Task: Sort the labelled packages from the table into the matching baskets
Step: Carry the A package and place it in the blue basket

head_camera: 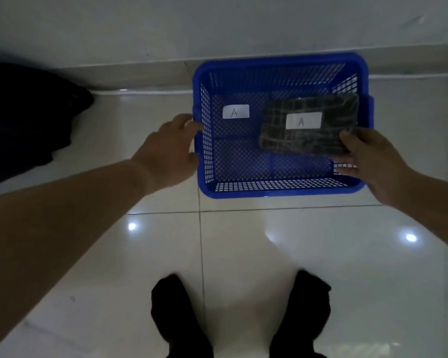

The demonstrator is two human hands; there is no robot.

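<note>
Dark trouser legs (pixel 241 316); right hand (pixel 373 164) holds package (pixel 308 125) over basket (pixel 277 193)

blue basket (pixel 279 193); dark, seemingly checked package (pixel 308 136)

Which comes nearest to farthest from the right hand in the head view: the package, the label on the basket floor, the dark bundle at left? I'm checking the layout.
From the right hand:
1. The package, held at its corner over the right half of the blue basket.
2. The label on the basket floor, in the left half.
3. The dark bundle, on the floor at far left.
</note>
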